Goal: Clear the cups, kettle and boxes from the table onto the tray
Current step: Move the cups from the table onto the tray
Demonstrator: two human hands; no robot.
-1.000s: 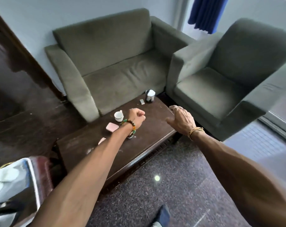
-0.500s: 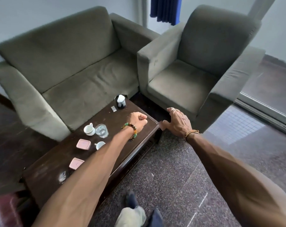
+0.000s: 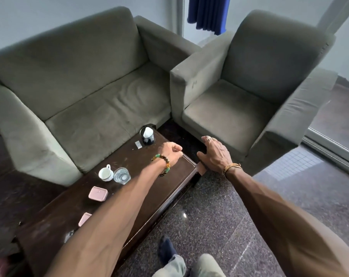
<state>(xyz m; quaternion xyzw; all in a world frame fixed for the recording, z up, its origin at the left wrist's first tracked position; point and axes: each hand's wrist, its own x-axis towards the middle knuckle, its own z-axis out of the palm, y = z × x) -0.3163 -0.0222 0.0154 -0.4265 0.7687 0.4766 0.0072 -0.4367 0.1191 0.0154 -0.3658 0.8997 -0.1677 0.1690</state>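
The left hand [image 3: 170,154] is hanging curled into a fist over the far end of the dark wooden tabletop [image 3: 129,156], w/ nothing visible in it. The right hand [image 3: 214,154] is hovering spread and relaxed just past the tabletop's far right corner, holding nothing (can't tell if it's touching the edge). The dark kettle with a white lid [image 3: 147,134] is standing at the far corner, just beyond the left hand and nearest to it. The white ceramic cup on a saucer [image 3: 105,173] and the clear glass tumbler [image 3: 121,175] are sitting side by side, left of the left forearm, approx. mid-table. Nearer the camera, a pink square box [image 3: 98,193] is lying flat. A second pink box [image 3: 85,218] is peeking out from under the forearm.
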